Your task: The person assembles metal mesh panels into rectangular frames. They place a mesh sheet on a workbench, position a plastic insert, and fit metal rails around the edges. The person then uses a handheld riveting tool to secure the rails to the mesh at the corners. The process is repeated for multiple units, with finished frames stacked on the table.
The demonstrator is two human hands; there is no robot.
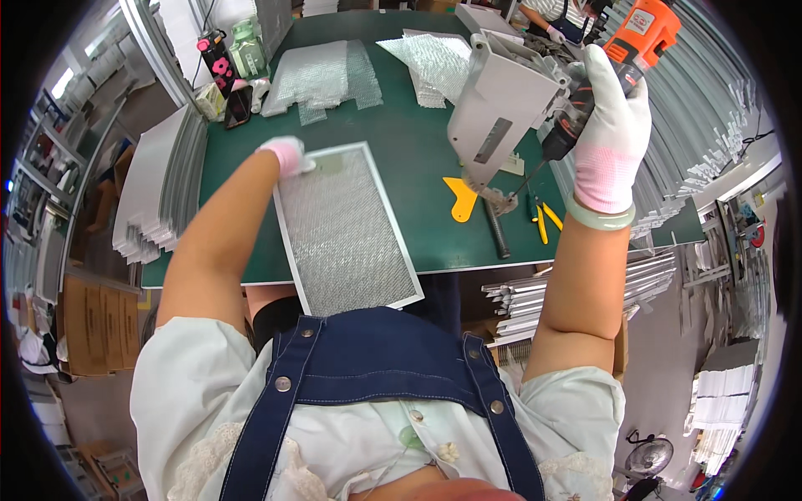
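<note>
My right hand (614,125), in a white and pink glove, is raised at the right with its fingers wrapped round an orange and black power screwdriver (642,37). Its long thin bit slants down to the left, its tip by the lower end of a grey machine housing (505,104). At the upper left corner of a silver-framed mesh panel (347,230), my left hand (288,156) grips the edge, slightly blurred. The panel lies tilted on the green table (434,242), its lower end overhanging the front edge against my apron.
A yellow scraper (460,200) and yellow-handled pliers (545,221) lie near the machine. Bubble-wrap sheets (313,75) are at the back. Stacked frames (163,179) stand left, beside a phone (238,107) and bottles. Metal strips (576,292) are stacked below right. Another person (555,18) works behind.
</note>
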